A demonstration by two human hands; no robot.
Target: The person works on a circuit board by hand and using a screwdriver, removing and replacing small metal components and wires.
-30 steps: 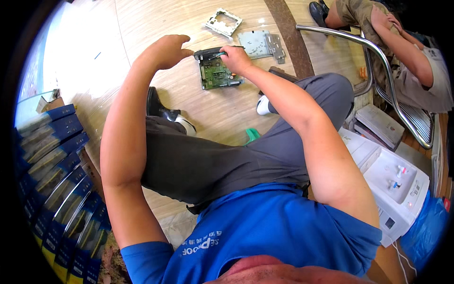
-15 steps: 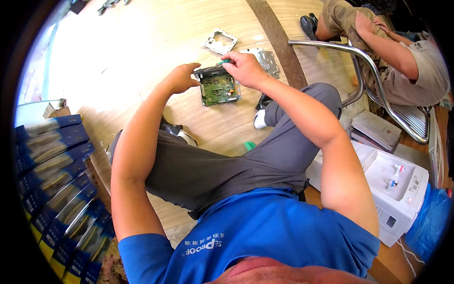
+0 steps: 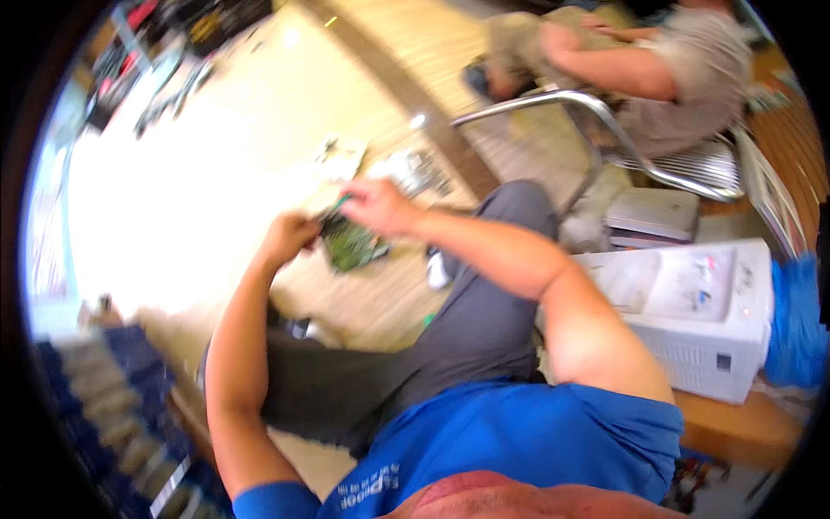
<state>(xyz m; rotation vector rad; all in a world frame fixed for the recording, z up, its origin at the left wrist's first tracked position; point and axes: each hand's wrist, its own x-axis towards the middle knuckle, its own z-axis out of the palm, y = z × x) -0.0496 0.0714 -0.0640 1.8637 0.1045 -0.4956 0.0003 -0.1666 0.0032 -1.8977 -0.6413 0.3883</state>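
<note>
The picture is smeared by motion. In front of me is a green circuit board (image 3: 356, 248) with a dark part along its far edge. My left hand (image 3: 288, 239) is closed at the board's left side, its fingers on the dark part. My right hand (image 3: 385, 208) reaches over the far right corner of the board. Between its thumb and fingers it pinches a small green tool (image 3: 344, 201), whose tip I cannot make out. Just beyond lie a pale open frame (image 3: 341, 159) and a silver metal plate (image 3: 415, 171).
A person (image 3: 666, 73) sits at the far right by a chrome-framed chair (image 3: 596, 104). At right stand a white water dispenser (image 3: 700, 329), a grey box (image 3: 653, 214) and a blue bag (image 3: 795, 320). Blue packages (image 3: 112, 406) are stacked at left. Dark items (image 3: 177, 95) lie at the far left.
The view has swung, so the scene sits lower and further left, with more of the far left floor showing. My left fingers have closed in on the dark part; my right hand keeps the green tool.
</note>
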